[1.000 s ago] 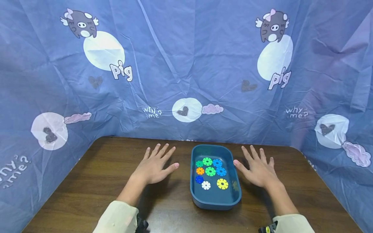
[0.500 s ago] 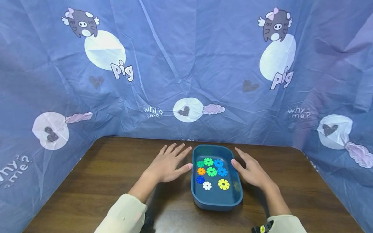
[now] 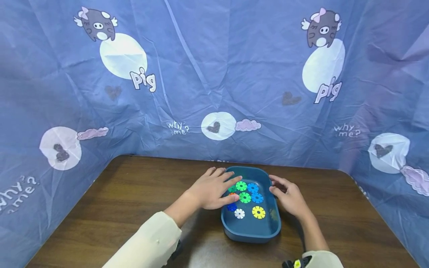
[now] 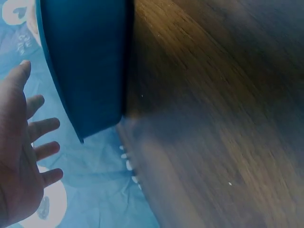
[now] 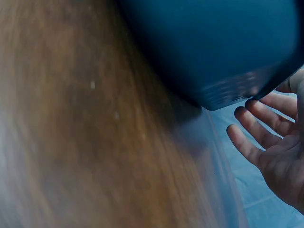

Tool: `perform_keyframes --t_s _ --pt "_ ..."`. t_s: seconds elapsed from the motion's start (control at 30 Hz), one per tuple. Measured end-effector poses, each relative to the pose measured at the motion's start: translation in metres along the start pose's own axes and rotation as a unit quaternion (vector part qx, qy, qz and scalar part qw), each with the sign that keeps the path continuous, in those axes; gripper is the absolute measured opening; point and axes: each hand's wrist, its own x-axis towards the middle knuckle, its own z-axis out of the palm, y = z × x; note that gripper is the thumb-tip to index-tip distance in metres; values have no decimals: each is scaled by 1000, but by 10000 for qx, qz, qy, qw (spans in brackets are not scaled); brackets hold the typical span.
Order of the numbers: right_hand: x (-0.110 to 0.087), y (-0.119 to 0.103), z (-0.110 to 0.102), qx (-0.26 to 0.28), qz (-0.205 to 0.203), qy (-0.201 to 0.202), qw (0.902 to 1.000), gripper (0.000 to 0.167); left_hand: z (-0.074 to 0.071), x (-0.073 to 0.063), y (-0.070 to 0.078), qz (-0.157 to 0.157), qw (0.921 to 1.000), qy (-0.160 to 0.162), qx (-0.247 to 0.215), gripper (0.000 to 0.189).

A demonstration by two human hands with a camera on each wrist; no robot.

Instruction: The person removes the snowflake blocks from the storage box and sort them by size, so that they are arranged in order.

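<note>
Blue wrinkled curtain (image 3: 214,56) fills the background, printed with cartoon pigs, hearts and lettering. Below it, a dark brown wood-grain table (image 3: 144,186) with rounded far corners.

Tray (image 3: 249,227) is set on the table between both hands: dark blue, deep-walled, rounded rectangle, matte and smooth, long axis pointing away from the person.

Left hand (image 3: 212,190) is held over the tray's left rim, palm down, fingers straight and spread, nothing held. Index finger and thumb are extended over the tray interior. Orange disc (image 3: 231,194) and dark blue disc (image 3: 232,207) are partly covered by the thumb; teal disc (image 3: 232,188) is seen between thumb and index finger. In the left wrist view a gap is seen between the fingers and the tray's outer wall.

Right hand (image 3: 291,197) is placed at the right rim, fingers loosely bent along the outside, thumb tip at the rim. Rim contact cannot be confirmed. Thumb is hidden in the right wrist view.

Discs are flat and thin, notched all round like flowers, with central holes. Two green discs (image 3: 245,200) and two blue discs (image 3: 257,200) are grouped mid-tray; white disc (image 3: 239,216) and yellow disc (image 3: 259,216) are nearer the person.

Pale sleeves (image 3: 147,238) are worn on both arms.
</note>
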Motion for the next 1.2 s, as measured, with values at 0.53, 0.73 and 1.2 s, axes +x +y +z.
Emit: perform_keyframes --t_s 0.53,0.73,1.2 --pt "-4 3 2 1289 564 91 9900 44 12 30 13 359 9984 -433 -46 63" --pt "-4 2 0 1283 728 15 9891 45 12 39 18 432 9974 -572 99 59" --pt "-4 4 -1 1300 705 -66 9890 46 19 69 34 393 9929 -1095 -239 53"
